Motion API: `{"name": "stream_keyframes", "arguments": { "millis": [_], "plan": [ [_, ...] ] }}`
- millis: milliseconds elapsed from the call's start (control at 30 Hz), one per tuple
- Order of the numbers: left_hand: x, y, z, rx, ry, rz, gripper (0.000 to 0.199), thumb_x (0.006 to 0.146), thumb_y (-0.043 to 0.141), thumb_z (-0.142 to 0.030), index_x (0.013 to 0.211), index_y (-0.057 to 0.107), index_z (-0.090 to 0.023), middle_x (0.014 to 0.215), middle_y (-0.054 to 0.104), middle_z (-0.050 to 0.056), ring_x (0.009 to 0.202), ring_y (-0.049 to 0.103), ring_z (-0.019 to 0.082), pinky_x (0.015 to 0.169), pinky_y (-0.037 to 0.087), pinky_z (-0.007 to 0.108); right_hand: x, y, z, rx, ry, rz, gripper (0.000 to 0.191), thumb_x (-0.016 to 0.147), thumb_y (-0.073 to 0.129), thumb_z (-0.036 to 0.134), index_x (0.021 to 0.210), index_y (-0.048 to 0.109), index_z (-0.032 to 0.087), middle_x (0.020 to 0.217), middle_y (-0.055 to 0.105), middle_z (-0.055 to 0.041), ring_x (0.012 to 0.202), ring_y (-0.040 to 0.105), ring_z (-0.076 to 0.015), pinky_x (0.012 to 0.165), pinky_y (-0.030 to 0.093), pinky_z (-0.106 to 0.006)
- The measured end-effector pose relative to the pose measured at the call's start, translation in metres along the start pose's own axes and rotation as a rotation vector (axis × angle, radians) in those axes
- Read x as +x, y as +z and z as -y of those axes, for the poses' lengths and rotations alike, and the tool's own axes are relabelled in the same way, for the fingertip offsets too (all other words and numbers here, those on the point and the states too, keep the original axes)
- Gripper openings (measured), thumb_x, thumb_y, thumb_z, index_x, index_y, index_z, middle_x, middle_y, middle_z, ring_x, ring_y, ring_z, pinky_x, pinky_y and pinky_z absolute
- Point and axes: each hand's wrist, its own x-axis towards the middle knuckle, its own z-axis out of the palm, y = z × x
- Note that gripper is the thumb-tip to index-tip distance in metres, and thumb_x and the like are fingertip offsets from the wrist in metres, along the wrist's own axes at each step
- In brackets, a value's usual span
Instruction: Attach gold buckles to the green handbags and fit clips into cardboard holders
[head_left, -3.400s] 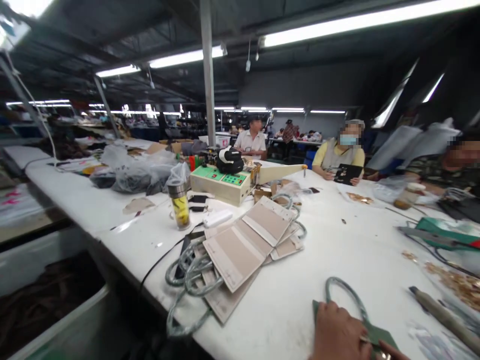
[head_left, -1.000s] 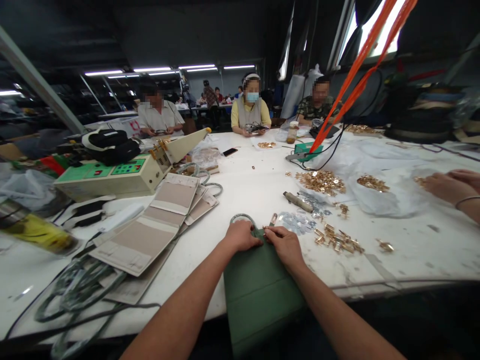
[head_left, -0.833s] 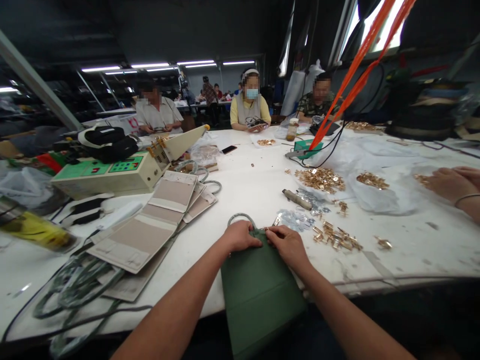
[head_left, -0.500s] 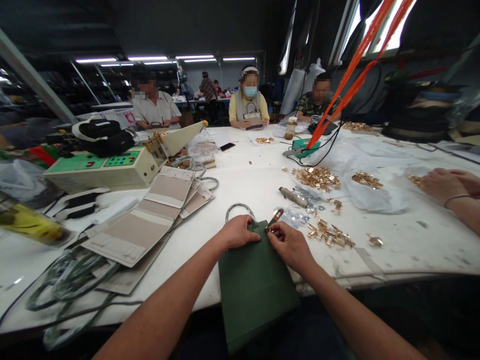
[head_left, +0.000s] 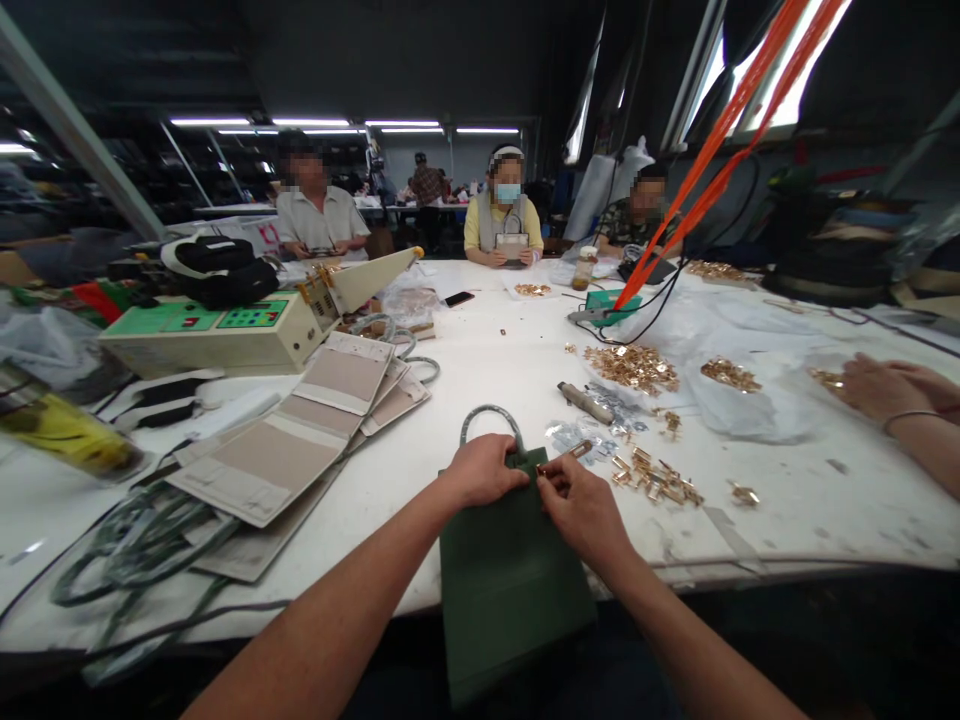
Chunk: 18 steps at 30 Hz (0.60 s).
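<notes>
A dark green bag panel hangs over the table's front edge, and a wrapped looped handle rises from its top. My left hand is closed on the panel's upper edge near the handle, thumb on the front face. At the upper right corner, my right hand pinches a small brownish metal piece against the panel. A slim brown item sticks out behind that hand; its kind is not clear. Just beyond lie gold metal fittings and silvery small parts.
Stacked beige bag panels with green handles lie left, before a cream machine. A grey cylindrical tool, gold pieces and pliers are to the right. Co-workers sit across; another person's hands are far right.
The slim brown item by my right hand has swung from upright to leaning right. Both hands stay at the panel's top. The view has shifted slightly.
</notes>
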Motion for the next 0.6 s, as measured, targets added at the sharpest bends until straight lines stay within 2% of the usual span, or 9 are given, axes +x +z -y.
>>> {"name": "stream_keyframes", "arguments": {
  "millis": [167, 367, 500, 600],
  "plan": [
    [-0.005, 0.004, -0.006, 0.03, 0.015, -0.047, 0.019, 0.078, 0.072, -0.037, 0.088, 0.067, -0.021, 0.089, 0.071, 0.002, 0.083, 0.065, 0.022, 0.061, 0.034, 0.028, -0.002, 0.007, 0.001, 0.028, 0.053, -0.049, 0.015, 0.088, 0.058, 0.04, 0.087, 0.061, 0.025, 0.078, 0.073, -0.003, 0.068, 0.072, -0.024, 0.058, 0.052, -0.03],
    [-0.01, 0.003, -0.013, 0.056, 0.057, -0.071, 0.013, 0.081, 0.066, -0.031, 0.089, 0.066, -0.022, 0.093, 0.072, 0.003, 0.088, 0.066, 0.023, 0.065, 0.037, 0.029, -0.003, 0.012, -0.005, 0.081, 0.028, -0.045, 0.013, 0.092, 0.056, 0.038, 0.092, 0.059, 0.026, 0.076, 0.072, -0.0011, 0.064, 0.07, -0.0222, 0.058, 0.051, -0.029],
    [-0.01, -0.001, -0.008, 0.071, 0.088, -0.069, 0.012, 0.083, 0.065, -0.032, 0.088, 0.065, -0.022, 0.092, 0.072, 0.003, 0.085, 0.065, 0.022, 0.066, 0.039, 0.029, -0.003, 0.006, -0.006, 0.047, -0.022, -0.017, 0.012, 0.093, 0.059, 0.036, 0.095, 0.064, 0.026, 0.077, 0.073, 0.0, 0.068, 0.07, -0.0215, 0.061, 0.05, -0.028],
    [-0.004, -0.001, 0.0, 0.087, 0.103, -0.069, 0.014, 0.085, 0.065, -0.034, 0.089, 0.064, -0.02, 0.091, 0.071, 0.005, 0.084, 0.065, 0.023, 0.067, 0.041, 0.029, -0.004, 0.004, -0.004, 0.022, -0.041, -0.055, 0.02, 0.093, 0.061, 0.037, 0.108, 0.068, 0.026, 0.074, 0.072, 0.0015, 0.067, 0.069, -0.0206, 0.064, 0.049, -0.028]
  ]
}}
